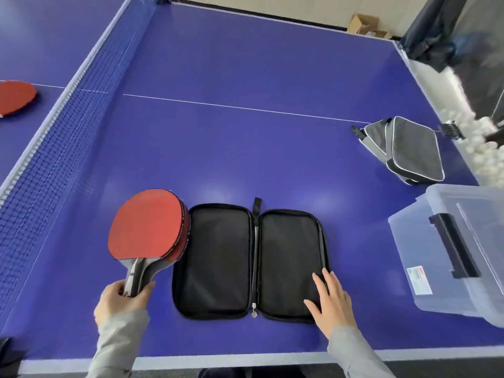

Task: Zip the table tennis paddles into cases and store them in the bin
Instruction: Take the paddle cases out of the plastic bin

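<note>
The left hand (122, 298) grips the handles of two stacked red paddles (147, 225), their blades just left of the unzipped black case (221, 257). The right hand (331, 301) rests flat, fingers straight, on the case's right half. Right of that hand stands the clear bin (409, 241); beyond it lie two grey-trimmed cases (409, 148).

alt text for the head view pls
Left hand holds two stacked red paddles beside an open black case on a blue table; right hand rests flat on it. Clear bin at right.
</note>
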Tool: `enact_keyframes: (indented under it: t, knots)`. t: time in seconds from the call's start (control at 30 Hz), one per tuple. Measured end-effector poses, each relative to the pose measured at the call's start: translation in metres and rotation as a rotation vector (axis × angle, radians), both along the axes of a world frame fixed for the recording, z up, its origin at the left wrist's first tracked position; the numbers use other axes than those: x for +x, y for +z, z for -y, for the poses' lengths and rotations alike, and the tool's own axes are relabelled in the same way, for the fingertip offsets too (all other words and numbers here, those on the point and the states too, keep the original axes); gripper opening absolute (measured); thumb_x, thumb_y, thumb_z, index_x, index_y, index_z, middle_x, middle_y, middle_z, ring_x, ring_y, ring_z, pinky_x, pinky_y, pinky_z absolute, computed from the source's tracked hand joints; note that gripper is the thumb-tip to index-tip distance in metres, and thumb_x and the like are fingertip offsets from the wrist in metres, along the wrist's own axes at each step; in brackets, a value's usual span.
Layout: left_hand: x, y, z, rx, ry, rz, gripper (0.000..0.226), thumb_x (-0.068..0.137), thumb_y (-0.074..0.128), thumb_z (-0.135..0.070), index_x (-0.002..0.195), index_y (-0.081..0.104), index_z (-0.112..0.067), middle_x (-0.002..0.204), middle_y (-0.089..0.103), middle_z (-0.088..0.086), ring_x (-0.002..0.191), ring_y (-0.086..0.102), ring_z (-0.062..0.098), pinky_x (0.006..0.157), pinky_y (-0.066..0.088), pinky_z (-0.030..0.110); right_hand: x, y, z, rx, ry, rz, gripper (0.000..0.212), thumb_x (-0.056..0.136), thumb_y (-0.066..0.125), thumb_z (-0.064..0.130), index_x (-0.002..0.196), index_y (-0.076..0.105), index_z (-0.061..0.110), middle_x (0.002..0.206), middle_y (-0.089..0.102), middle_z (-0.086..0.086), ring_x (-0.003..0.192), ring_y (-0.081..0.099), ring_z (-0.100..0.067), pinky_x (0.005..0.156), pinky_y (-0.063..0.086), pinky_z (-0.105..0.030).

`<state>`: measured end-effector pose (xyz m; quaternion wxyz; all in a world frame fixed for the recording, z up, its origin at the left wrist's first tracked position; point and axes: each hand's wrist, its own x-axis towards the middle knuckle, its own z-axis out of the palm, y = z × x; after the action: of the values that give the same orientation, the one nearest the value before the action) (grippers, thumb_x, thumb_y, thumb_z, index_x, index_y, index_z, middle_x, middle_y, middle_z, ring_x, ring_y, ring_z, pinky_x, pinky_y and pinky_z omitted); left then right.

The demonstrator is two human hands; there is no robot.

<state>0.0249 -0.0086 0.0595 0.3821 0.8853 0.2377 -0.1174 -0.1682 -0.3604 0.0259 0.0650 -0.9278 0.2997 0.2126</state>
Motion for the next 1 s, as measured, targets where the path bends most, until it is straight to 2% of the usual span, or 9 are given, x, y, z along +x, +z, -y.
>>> enact_keyframes:
  t: [0.17, 0.33, 0.43, 0.57, 0.7, 0.8, 1.0]
  knots:
    - [-0.033, 0.003, 0.086, -0.086, -0.045, 0.028, 0.025, 0.071, 0.076, -0.035, 0.069, 0.054, -0.023, 0.071, 0.06, 0.002, 0.064, 0.055, 0.021, 0.057, 0.043, 0.031, -0.005, 0.001, 0.007, 0.058, -0.017, 0.104, 0.066, 0.095, 0.037, 0.053, 0.151, 0.011, 0.03, 0.16, 0.003, 0.004, 0.148, 0.003, -0.015, 0.116, 0.019, -0.031]
    - [-0.068, 0.003, 0.165, -0.139, -0.078, 0.012, 0.026, 0.066, 0.075, -0.036, 0.063, 0.052, -0.026, 0.07, 0.059, -0.002, 0.063, 0.059, 0.021, 0.064, 0.052, 0.038, -0.015, 0.002, 0.025, 0.092, -0.046, 0.148, 0.069, 0.095, 0.037, 0.054, 0.151, 0.008, 0.027, 0.16, 0.005, 0.003, 0.148, 0.004, -0.015, 0.116, 0.017, -0.033]
    - [-0.093, 0.0, 0.201, -0.146, -0.096, 0.017, 0.03, 0.066, 0.077, -0.035, 0.06, 0.048, -0.029, 0.069, 0.054, -0.008, 0.06, 0.056, 0.013, 0.061, 0.046, 0.032, -0.022, 0.0, 0.037, 0.124, -0.047, 0.145, 0.071, 0.095, 0.035, 0.055, 0.151, 0.005, 0.024, 0.16, 0.006, 0.002, 0.148, 0.003, -0.016, 0.117, 0.016, -0.034]
    - [-0.122, -0.009, 0.238, -0.096, -0.137, -0.001, 0.027, 0.07, 0.077, -0.033, 0.071, 0.05, -0.028, 0.075, 0.048, -0.014, 0.08, 0.056, 0.018, 0.071, 0.04, 0.028, -0.028, -0.005, 0.046, 0.151, -0.016, 0.16, 0.072, 0.095, 0.036, 0.054, 0.151, 0.006, 0.023, 0.16, 0.009, 0.001, 0.148, 0.005, -0.016, 0.117, 0.016, -0.033]
    - [-0.139, -0.022, 0.26, -0.064, -0.132, -0.026, 0.024, 0.072, 0.075, -0.032, 0.086, 0.059, -0.021, 0.088, 0.053, -0.009, 0.094, 0.055, 0.02, 0.082, 0.044, 0.033, -0.031, -0.01, 0.051, 0.146, 0.017, 0.191, 0.071, 0.094, 0.038, 0.054, 0.151, 0.009, 0.023, 0.158, 0.012, 0.002, 0.147, 0.007, -0.015, 0.117, 0.017, -0.032]
    - [-0.142, -0.029, 0.271, -0.051, -0.114, -0.015, 0.028, 0.073, 0.076, -0.03, 0.093, 0.062, -0.017, 0.09, 0.051, -0.008, 0.099, 0.054, 0.021, 0.083, 0.039, 0.03, -0.033, -0.013, 0.051, 0.144, 0.026, 0.215, 0.071, 0.094, 0.039, 0.054, 0.151, 0.01, 0.023, 0.158, 0.013, 0.002, 0.147, 0.007, -0.016, 0.117, 0.018, -0.033]
    - [-0.14, -0.041, 0.281, -0.032, -0.113, -0.011, 0.03, 0.075, 0.074, -0.027, 0.097, 0.062, -0.011, 0.1, 0.056, 0.0, 0.104, 0.054, 0.024, 0.087, 0.041, 0.032, -0.034, -0.016, 0.05, 0.153, 0.021, 0.239, 0.07, 0.095, 0.039, 0.052, 0.151, 0.011, 0.023, 0.159, 0.012, 0.002, 0.147, 0.006, -0.017, 0.117, 0.016, -0.035]
